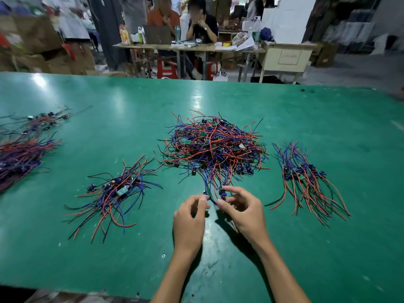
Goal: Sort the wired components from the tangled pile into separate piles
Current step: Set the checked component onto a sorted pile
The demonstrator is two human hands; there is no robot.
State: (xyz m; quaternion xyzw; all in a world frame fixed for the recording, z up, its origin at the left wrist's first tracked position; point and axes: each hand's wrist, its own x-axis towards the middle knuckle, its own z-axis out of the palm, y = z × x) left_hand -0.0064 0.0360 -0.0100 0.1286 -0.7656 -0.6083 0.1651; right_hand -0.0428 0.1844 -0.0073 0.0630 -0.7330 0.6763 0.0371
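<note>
Hands meet low on the green worktop (pixel 131 270): left grip (pixel 190 217) and right grip (pixel 242 209) both pinch one wired component (pixel 213 194), its leads trailing into the tangled pile (pixel 215 145); sorted piles (pixel 113 193) flank it.

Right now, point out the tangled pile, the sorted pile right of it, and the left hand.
tangled pile (pixel 213 145), head view, on the dense middle of the wires.
sorted pile on the right (pixel 306 173), head view, on its cluster of small components.
left hand (pixel 190 217), head view, on the back of the hand.
</note>
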